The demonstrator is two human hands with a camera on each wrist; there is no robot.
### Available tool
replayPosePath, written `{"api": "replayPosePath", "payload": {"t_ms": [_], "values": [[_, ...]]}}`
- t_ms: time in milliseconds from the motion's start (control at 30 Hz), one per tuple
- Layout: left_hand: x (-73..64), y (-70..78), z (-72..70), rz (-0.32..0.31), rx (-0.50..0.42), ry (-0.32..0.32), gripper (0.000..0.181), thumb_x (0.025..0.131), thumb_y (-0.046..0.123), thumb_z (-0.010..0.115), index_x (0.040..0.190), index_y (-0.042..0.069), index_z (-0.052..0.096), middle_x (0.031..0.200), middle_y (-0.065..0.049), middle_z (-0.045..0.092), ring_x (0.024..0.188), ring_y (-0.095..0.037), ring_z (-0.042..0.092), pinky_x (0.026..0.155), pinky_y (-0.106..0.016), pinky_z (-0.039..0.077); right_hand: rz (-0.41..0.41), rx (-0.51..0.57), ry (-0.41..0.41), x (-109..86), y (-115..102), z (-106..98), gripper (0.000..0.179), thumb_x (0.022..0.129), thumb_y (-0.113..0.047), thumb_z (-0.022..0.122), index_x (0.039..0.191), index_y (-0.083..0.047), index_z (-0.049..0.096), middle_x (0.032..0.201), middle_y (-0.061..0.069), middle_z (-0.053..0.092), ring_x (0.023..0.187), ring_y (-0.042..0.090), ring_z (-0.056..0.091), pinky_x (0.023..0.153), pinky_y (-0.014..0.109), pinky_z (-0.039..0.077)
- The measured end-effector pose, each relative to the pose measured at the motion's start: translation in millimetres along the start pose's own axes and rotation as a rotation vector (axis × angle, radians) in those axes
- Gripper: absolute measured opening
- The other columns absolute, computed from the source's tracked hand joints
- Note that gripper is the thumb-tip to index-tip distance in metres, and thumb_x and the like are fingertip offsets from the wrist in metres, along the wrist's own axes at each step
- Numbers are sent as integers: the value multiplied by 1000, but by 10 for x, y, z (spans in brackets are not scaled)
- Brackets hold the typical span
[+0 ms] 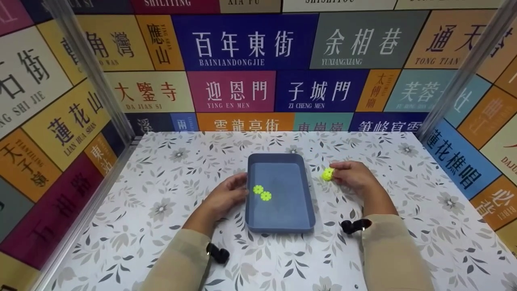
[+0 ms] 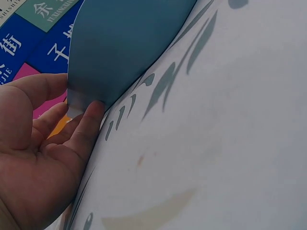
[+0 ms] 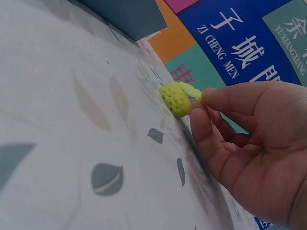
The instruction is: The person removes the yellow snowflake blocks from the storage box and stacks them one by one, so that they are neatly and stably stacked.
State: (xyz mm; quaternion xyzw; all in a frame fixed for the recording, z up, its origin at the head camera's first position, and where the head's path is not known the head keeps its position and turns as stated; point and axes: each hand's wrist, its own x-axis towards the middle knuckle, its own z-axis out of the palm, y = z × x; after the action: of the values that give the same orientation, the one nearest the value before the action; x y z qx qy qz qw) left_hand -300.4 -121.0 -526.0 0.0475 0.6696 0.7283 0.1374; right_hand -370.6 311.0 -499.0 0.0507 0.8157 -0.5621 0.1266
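A blue-grey rectangular tray (image 1: pixel 278 230) lies at the middle of the table. Inside it, toward the left wall, are two yellow-green flower-shaped discs (image 1: pixel 265 196). My left hand (image 1: pixel 226 196) is at the tray's left side, its fingertips (image 2: pixel 96 109) against the outer wall (image 2: pixel 120 52). To the right of the tray, my right hand (image 1: pixel 355 176) pinches a yellow-green flower-shaped disc (image 3: pixel 191 91) between thumb and finger. That disc tilts off the end of a short stack of similar discs (image 3: pixel 173 99), close over the table.
The table (image 1: pixel 169 250) has a white cover with grey leaves and flowers. Panels printed with street names (image 1: pixel 242 91) rise behind it and at both sides. Small black devices (image 1: pixel 220 254) sit at both sleeve cuffs.
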Motion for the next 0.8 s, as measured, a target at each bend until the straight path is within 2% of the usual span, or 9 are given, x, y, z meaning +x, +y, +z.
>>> {"api": "replayPosePath", "payload": {"t_ms": [133,267,367,600,667,800], "values": [[5,1,-3,-5,3,2,69,95,-1,69,160,7,47,165,-15,49,153,-31,47,123,-42,47,-3,-15,-2,-7,1,-1,48,103,-15,69,149,-3,61,153,15,60,94,6,72,88,21,61],[2,3,6,-2,-12,-5,68,96,-2,68,160,6,47,165,-16,48,151,-32,50,113,-35,53,8,-14,12,-22,3,-14,49,104,-17,69,150,-5,61,130,7,73,91,8,73,81,22,60],[4,-6,8,3,-27,-10,68,96,-3,67,160,5,47,166,-18,47,150,-34,50,106,-32,55,18,-1,18,-29,-2,-27,48,104,-18,68,150,-7,61,115,2,76,90,11,74,78,23,58],[4,-10,7,0,-24,5,68,94,-3,69,159,6,48,165,-16,49,152,-32,49,112,-35,53,-25,-35,20,-58,-136,-2,47,107,-21,65,152,-8,60,147,16,63,104,12,71,98,29,61],[3,-6,11,-4,-22,13,69,94,-2,70,159,7,49,165,-15,50,151,-31,49,114,-36,52,-45,-29,10,-82,-200,24,48,107,-21,64,152,-7,59,142,15,66,105,13,71,99,30,61],[10,-10,8,-9,-13,18,68,94,-1,70,158,8,49,164,-14,50,150,-30,50,117,-39,52,-86,17,-35,-127,-321,78,50,106,-18,65,153,-2,57,121,1,72,106,15,70,95,26,61]]}}
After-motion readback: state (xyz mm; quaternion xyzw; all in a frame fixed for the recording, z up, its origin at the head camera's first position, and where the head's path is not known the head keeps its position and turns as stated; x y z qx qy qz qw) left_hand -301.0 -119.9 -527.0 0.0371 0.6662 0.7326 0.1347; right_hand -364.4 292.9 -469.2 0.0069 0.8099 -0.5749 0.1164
